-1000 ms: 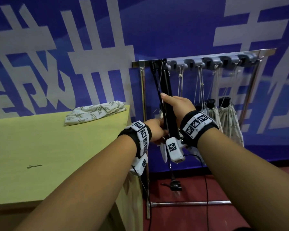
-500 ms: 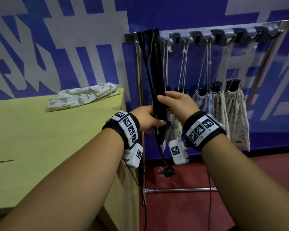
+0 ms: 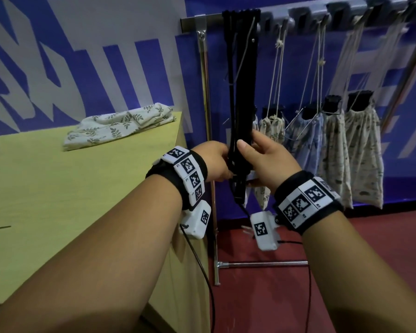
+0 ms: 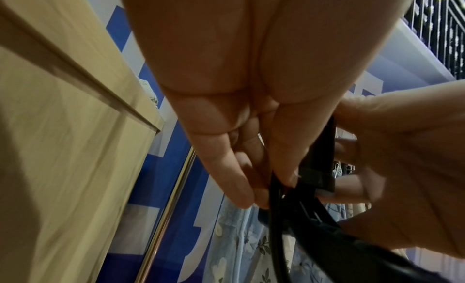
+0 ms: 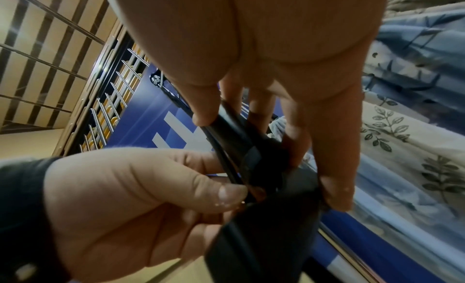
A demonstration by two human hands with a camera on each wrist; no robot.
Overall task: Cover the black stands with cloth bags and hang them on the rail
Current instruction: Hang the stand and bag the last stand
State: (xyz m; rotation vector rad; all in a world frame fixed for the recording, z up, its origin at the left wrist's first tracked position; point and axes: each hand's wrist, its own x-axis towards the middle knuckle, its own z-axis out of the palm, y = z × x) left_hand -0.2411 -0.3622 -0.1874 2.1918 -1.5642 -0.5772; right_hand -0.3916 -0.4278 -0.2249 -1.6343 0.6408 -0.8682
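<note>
I look at the rail (image 3: 346,9) first, because everything hangs from it. Four filled cloth bags (image 3: 360,150) hang by strings under the rail, to the right of where I work, and a black top pokes out of most of them, so I think those four are done. There may be one more small bag behind my right hand, but I cannot tell. One bare black stand (image 3: 241,92) hangs from the left end of the rail, long and folded, with no bag on it yet. My left hand (image 3: 214,164) is at the low part of that stand, and its fingers pinch a thin black leg there. My right hand (image 3: 267,159) is just beside it, thumb in front and fingers curled behind, holding the thick black part. So I count two hands, both on one stand. One spare cloth bag (image 3: 118,126) with a leaf print lies crumpled on the yellow table (image 3: 58,200), left of the rail and well apart from the stand. I think that bag is for this stand. What is left, I guess: put the stand in the bag, pull it closed, and hang it on the rail beside the others.
</note>
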